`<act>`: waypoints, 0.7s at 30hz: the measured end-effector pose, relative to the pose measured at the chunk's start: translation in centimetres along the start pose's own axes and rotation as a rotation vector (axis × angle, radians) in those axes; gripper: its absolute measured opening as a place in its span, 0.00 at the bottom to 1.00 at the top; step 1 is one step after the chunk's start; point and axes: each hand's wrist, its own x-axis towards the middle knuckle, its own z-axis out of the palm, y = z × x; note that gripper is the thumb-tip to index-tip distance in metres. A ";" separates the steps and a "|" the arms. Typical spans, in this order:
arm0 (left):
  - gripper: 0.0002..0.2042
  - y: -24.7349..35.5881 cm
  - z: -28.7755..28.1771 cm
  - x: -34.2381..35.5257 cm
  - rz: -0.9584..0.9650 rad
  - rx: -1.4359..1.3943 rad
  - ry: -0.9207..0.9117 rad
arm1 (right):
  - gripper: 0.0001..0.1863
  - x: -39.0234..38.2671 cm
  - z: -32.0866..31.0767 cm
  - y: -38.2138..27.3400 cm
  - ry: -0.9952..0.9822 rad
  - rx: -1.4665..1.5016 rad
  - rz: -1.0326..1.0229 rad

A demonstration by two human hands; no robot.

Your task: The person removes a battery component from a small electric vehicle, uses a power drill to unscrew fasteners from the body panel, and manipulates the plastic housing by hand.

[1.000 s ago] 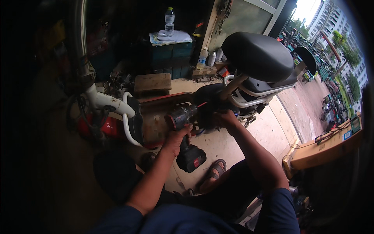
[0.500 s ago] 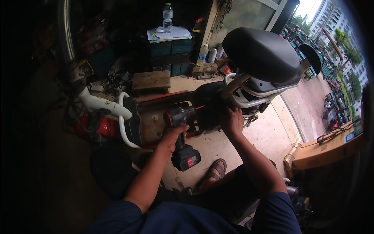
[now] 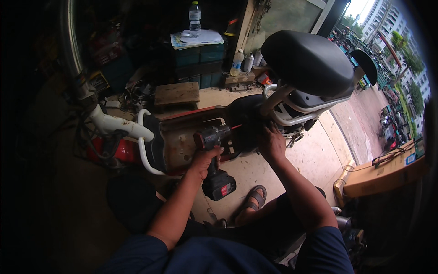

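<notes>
My left hand (image 3: 206, 160) is wrapped round the handle of a black cordless drill (image 3: 207, 137), its battery hanging below and its nose pointing right with a thin red rod at the front. My right hand (image 3: 272, 146) has bent fingers at the dark housing (image 3: 246, 132) under the seat post (image 3: 273, 102) of a scooter; what its fingertips hold is hidden. The scooter has a black seat (image 3: 305, 61), white tubing, a white steering column (image 3: 118, 125), red body parts (image 3: 123, 153) and a dirty footboard (image 3: 180, 146).
A wooden stool (image 3: 177, 94) stands behind the scooter, near stacked teal blocks (image 3: 211, 55) bearing papers and a water bottle (image 3: 195, 20). Spray cans (image 3: 248, 62) stand by the door. A cardboard box (image 3: 378, 176) with cables is at right; parked two-wheelers (image 3: 392, 128) line the pavement outside.
Since a second ago my right hand has shifted slightly right, its fingers now angled up toward the seat post. The drill in my left hand has dipped slightly, then stayed nearly still.
</notes>
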 end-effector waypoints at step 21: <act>0.10 -0.3 -0.3 0.0 -0.025 0.008 0.025 | 0.25 0.3 0.0 -0.1 -0.082 0.008 -0.003</act>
